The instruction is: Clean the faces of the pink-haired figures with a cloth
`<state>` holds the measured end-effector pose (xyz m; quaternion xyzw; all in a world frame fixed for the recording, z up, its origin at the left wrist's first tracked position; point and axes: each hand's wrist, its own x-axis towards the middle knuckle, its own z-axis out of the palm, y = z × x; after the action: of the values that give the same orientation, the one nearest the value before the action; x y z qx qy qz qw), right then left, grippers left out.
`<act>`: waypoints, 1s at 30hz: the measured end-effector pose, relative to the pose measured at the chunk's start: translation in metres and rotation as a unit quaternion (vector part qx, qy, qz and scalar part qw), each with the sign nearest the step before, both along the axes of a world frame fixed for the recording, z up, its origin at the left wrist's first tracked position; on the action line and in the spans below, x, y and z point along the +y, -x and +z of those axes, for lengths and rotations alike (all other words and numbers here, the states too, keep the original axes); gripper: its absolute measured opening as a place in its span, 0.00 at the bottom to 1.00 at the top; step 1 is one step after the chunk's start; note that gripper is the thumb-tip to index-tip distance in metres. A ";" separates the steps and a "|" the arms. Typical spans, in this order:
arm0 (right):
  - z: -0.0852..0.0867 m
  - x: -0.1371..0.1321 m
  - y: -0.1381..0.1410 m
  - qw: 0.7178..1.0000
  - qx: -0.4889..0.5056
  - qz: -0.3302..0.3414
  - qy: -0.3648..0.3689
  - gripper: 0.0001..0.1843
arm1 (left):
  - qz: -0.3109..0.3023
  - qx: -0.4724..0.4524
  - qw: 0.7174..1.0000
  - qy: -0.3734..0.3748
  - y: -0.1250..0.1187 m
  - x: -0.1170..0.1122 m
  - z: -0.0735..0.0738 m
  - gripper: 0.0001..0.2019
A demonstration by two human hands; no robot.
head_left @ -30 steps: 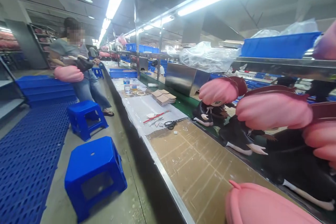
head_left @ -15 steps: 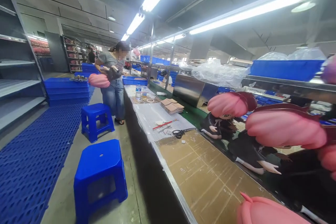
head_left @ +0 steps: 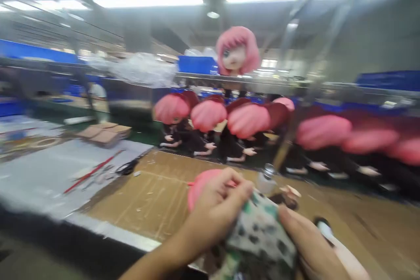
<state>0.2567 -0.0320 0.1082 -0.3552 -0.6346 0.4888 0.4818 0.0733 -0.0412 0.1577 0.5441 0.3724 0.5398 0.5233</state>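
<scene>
left hand [head_left: 218, 210]: fingers curled on the doll [head_left: 210, 183] and cloth [head_left: 259, 236], gripping
right hand [head_left: 308, 245]: closed on the cloth's right side
doll: pink head, low centre, just above the bench [head_left: 157, 197]
cloth: patterned, between both hands
behind: row of dolls [head_left: 210, 116] on the belt; bottle [head_left: 266, 179] just right of the doll
view: blurred

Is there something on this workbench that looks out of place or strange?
One doll head sits alone on the upper shelf, facing out, while the other dolls lie in a row below. Scraps litter the bench; blur hides more.
</scene>
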 end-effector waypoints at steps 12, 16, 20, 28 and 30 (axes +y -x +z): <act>0.009 -0.005 -0.006 0.943 0.211 0.114 0.230 0.24 | -0.074 -0.005 0.997 0.015 -0.013 0.027 0.013 0.13; 0.007 -0.008 -0.011 0.939 0.191 0.141 0.249 0.23 | -0.052 0.006 0.999 0.014 -0.017 0.027 0.016 0.14; 0.003 -0.005 -0.014 0.943 0.184 0.128 0.245 0.22 | -0.047 0.031 0.998 -0.014 -0.014 0.030 0.016 0.14; -0.002 0.009 -0.028 0.950 0.170 0.142 0.222 0.19 | 0.079 0.083 0.986 -0.123 -0.004 0.048 0.041 0.12; -0.005 0.010 -0.029 0.949 0.174 0.138 0.222 0.19 | 0.093 0.085 0.982 -0.137 -0.002 0.053 0.050 0.11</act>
<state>0.2859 -0.0221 0.1034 -0.2720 -0.4588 0.7334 0.4215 0.0753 0.0121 0.2073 0.6174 0.3869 0.5843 0.3573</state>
